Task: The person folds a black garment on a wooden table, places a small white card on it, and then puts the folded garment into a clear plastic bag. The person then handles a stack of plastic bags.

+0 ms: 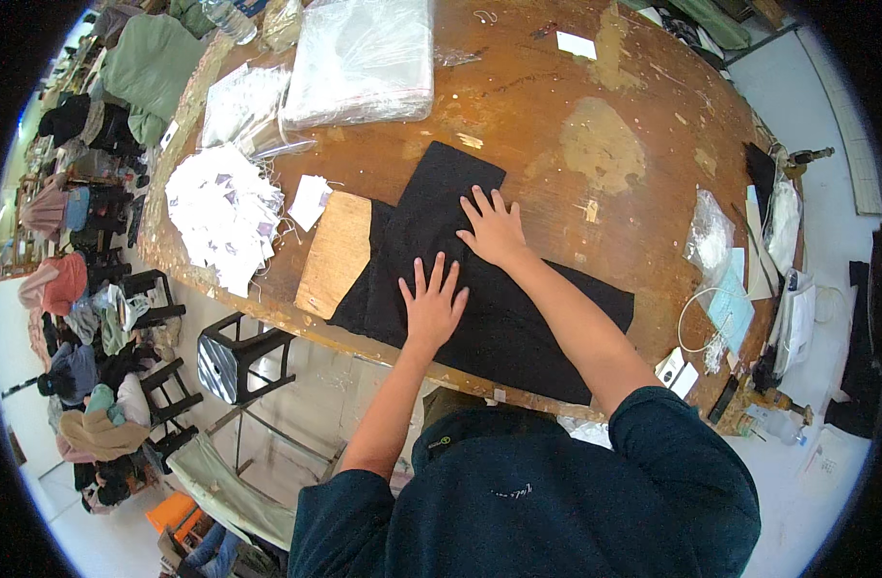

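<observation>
A black cloth garment (498,325) lies on the worn wooden table (527,123), with one part folded across towards the table's far side. My left hand (432,307) rests flat on the cloth near its middle, fingers spread. Farther up and to the right, my right hand (495,225) lies on the folded part, its fingers spread too. Neither hand grips anything. A thin light-brown board (339,249) with an angled edge sticks out at the garment's left end; the cloth covers the rest of it.
Left of the board lies a pile of white tags (224,213), with a few tags (311,201) beside it. Clear plastic bags (361,65) are stacked at the far left. A blue face mask (730,300) lies at the right. A black stool (242,357) stands near the table edge.
</observation>
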The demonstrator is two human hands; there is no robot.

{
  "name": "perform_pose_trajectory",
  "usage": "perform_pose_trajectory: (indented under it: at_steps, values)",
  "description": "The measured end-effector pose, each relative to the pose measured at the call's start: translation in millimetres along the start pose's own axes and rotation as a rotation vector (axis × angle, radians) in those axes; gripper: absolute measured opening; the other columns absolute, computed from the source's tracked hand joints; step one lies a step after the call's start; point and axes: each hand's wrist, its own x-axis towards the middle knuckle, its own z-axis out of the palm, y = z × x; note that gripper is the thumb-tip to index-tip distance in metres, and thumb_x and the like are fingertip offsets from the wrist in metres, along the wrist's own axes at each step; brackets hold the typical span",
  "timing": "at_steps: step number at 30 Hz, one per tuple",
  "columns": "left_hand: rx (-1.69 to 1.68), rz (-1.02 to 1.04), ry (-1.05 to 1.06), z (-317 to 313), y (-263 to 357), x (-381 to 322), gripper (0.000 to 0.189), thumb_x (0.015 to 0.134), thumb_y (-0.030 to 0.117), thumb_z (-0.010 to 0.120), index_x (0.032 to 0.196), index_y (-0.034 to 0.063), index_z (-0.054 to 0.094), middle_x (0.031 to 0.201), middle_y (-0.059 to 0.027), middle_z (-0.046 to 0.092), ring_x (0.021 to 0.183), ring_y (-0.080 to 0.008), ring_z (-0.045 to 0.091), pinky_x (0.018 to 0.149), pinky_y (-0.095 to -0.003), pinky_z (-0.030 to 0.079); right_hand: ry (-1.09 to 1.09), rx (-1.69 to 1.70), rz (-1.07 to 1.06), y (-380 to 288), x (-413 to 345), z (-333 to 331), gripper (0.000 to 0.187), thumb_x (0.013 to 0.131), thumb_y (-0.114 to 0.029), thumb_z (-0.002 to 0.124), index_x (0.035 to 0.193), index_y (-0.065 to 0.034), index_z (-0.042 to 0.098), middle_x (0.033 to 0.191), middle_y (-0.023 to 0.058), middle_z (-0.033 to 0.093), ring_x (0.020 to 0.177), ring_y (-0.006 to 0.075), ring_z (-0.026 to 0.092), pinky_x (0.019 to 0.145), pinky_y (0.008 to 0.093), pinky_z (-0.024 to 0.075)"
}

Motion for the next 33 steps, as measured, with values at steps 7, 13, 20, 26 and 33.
perform_pose_trajectory:
  at_steps: [7, 13, 20, 26, 33]
  values:
    - [0.120, -0.019, 0.163, 9.0, -2.5, 0.1, 0.056, 0.096, 0.052, 0.049, 0.146, 0.0285, 0.046, 0.159, -0.0075, 0.027, 0.145, -0.0442, 0.020, 0.108, -0.0734, 0.018, 0.232, 0.072, -0.130, 37.2, -104.4, -19.5, 0.056, 0.094, -0.044, 0.055, 0.139, -0.0116, 0.050, 0.151, 0.0146, 0.037, 0.138, 0.0366, 0.035, 0.111, 0.0558, 0.0285]
    - [0.148, -0.131, 0.106, -9.7, 13.6, 5.4, 0.053, 0.096, 0.048, 0.053, 0.144, 0.0256, 0.049, 0.159, -0.0082, 0.030, 0.144, -0.0455, 0.023, 0.107, -0.0722, 0.020, -0.067, -0.064, 0.340, 146.2, -292.1, 25.8, 0.059, 0.096, -0.042, 0.054, 0.148, -0.0169, 0.042, 0.160, 0.0081, 0.025, 0.148, 0.0360, 0.017, 0.116, 0.0588, 0.0151]
    - [-0.027, 0.508, 0.006, 56.3, 210.1, -30.5, 0.046, 0.085, 0.027, 0.064, 0.131, 0.0256, 0.059, 0.146, -0.0033, 0.046, 0.140, -0.0336, 0.035, 0.112, -0.0613, 0.027, 0.201, -0.044, 0.221, 162.2, -248.5, 17.1, 0.052, 0.098, -0.037, 0.053, 0.145, -0.0198, 0.044, 0.153, 0.0069, 0.037, 0.145, 0.0337, 0.025, 0.113, 0.0601, 0.0217]
    - [-0.018, 0.623, 0.117, 98.2, 187.9, -75.5, 0.046, 0.091, 0.034, 0.060, 0.134, 0.0173, 0.057, 0.149, -0.0028, 0.043, 0.141, -0.0350, 0.032, 0.114, -0.0566, 0.028, -0.068, -0.091, 0.126, 165.1, -286.1, 24.5, 0.056, 0.099, -0.045, 0.046, 0.151, -0.0247, 0.036, 0.160, 0.0041, 0.025, 0.148, 0.0328, 0.019, 0.114, 0.0650, 0.0181]
    - [-0.057, 0.557, -0.068, 97.4, 209.4, -154.8, 0.066, 0.090, 0.050, 0.059, 0.144, 0.0138, 0.047, 0.155, -0.0106, 0.034, 0.146, -0.0342, 0.022, 0.115, -0.0557, 0.024, -0.093, 0.211, 0.259, 201.1, -263.5, 19.1, 0.032, 0.083, -0.032, 0.071, 0.103, -0.0076, 0.066, 0.119, 0.0150, 0.061, 0.113, 0.0343, 0.055, 0.098, 0.0491, 0.0441]
